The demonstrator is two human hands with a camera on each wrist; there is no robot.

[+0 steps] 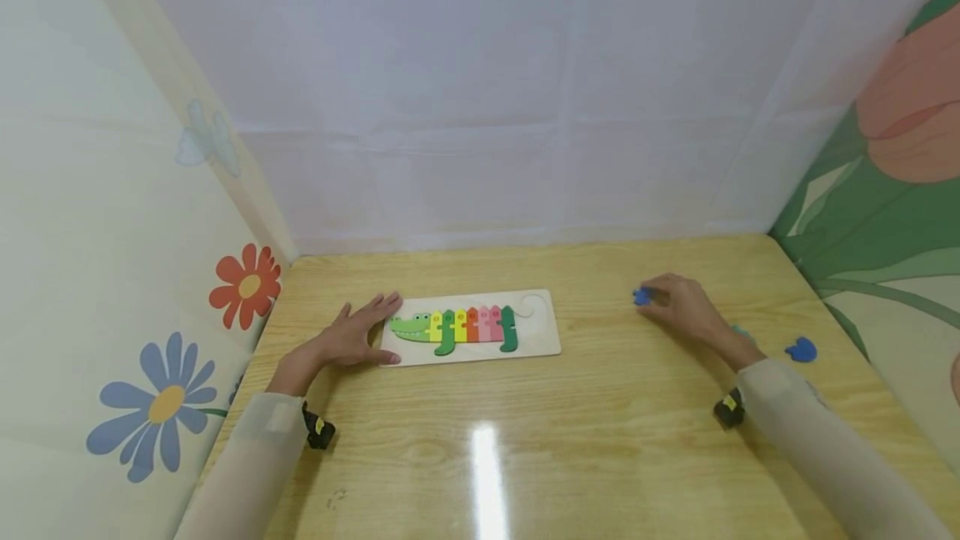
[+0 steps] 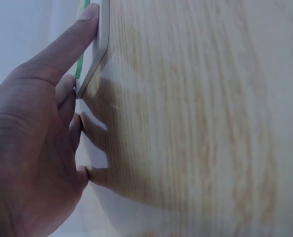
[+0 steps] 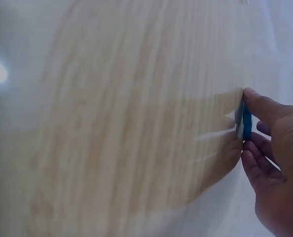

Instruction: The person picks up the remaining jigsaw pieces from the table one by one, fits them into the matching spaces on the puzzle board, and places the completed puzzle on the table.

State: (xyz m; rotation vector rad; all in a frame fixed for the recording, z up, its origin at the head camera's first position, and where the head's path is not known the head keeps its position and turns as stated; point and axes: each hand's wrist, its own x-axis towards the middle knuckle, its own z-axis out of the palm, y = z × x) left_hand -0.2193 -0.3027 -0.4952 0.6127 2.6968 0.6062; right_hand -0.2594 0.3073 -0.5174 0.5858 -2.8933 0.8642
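Observation:
A pale wooden puzzle board [image 1: 546,340] lies left of centre on the table in the head view. Coloured crocodile pieces [image 1: 461,326] fill much of it: a green head, then yellow, green, orange, pink and dark green segments; a curled tail outline shows at its right end. My left hand [image 1: 347,338] spans the board's left end, thumb on the front edge and fingers at the back corner, nearly straight. Farther right, my right hand [image 1: 684,307] pinches a small blue puzzle piece [image 3: 247,123] between thumb and fingers, close to the tabletop.
Another blue piece [image 1: 803,349] lies on the wooden table [image 1: 600,440] at the right. A teal piece [image 1: 741,330] is partly hidden behind my right wrist. A white cloth [image 1: 450,107] hangs along the table's back edge, with flower-printed sheets at both sides.

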